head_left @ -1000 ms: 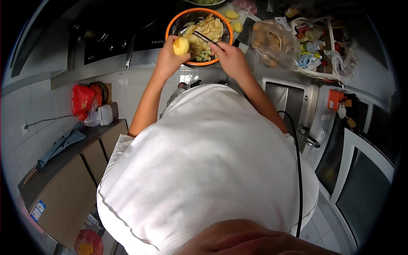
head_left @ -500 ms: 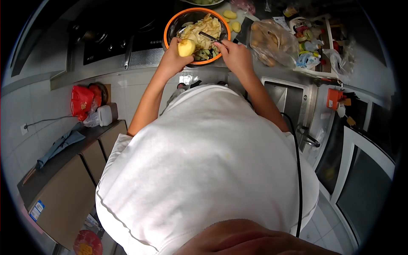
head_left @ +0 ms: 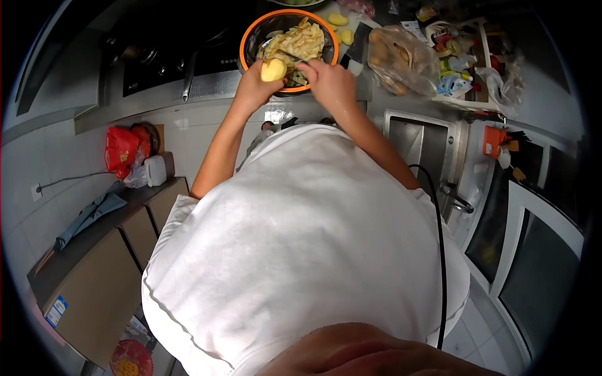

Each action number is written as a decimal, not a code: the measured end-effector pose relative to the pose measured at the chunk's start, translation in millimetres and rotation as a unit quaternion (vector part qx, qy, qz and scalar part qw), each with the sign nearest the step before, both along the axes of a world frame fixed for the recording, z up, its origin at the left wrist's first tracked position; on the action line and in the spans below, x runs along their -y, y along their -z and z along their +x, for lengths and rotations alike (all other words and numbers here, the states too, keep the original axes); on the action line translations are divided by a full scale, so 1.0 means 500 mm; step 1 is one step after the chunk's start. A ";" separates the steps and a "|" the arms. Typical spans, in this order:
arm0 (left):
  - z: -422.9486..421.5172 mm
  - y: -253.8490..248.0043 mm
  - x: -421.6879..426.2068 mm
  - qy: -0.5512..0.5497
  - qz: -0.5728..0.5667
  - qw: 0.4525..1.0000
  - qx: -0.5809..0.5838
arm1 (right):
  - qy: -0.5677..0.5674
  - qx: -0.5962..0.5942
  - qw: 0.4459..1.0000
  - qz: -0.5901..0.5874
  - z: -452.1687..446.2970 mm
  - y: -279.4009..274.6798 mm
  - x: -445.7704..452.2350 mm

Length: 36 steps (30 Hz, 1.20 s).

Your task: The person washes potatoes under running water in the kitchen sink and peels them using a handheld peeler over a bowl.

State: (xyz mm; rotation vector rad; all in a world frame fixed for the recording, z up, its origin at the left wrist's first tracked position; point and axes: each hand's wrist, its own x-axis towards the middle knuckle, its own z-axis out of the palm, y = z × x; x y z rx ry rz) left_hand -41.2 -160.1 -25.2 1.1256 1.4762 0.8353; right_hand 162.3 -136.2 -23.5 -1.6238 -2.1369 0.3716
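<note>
Over the near side of an orange-rimmed bowl [head_left: 243,44], my left hand [head_left: 253,88] is closed around a peeled yellow potato [head_left: 273,70]. My right hand [head_left: 334,86] grips a small knife [head_left: 291,56], its dark narrow blade pointing left, close to the top of the potato. The fingers hide the handle. Pale potato slices [head_left: 305,40] are heaped in the bowl. Greenish pieces lie lower down near its front, partly covered by my hands. Beyond the bowl on the right, a few more peeled potatoes [head_left: 337,19] rest on the counter.
A clear plastic bag [head_left: 401,59] of brownish produce sits right of the bowl, beside a white rack [head_left: 486,62] of packets. The black stove [head_left: 157,62] is on the left. A steel sink [head_left: 417,141] lies to the right. A black cable [head_left: 441,263] hangs along my shirt.
My right hand has moved left with the knife, bringing the blade from above the slices to the potato. The left hand and potato have barely shifted.
</note>
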 end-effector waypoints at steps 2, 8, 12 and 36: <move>0.003 -0.016 0.010 0.001 0.008 1.000 -0.007 | 0.015 -0.003 1.000 -0.006 0.037 0.002 -0.014; -0.010 -0.010 0.007 -0.035 0.074 0.997 0.007 | 0.005 -0.037 0.997 -0.065 0.055 -0.050 0.005; -0.008 -0.006 -0.001 -0.039 0.025 0.997 0.065 | -0.060 -0.153 0.982 -0.089 0.010 -0.061 0.036; -0.008 -0.006 0.034 -0.040 0.148 0.986 -0.072 | 0.006 -0.022 0.999 -0.027 0.035 0.019 -0.020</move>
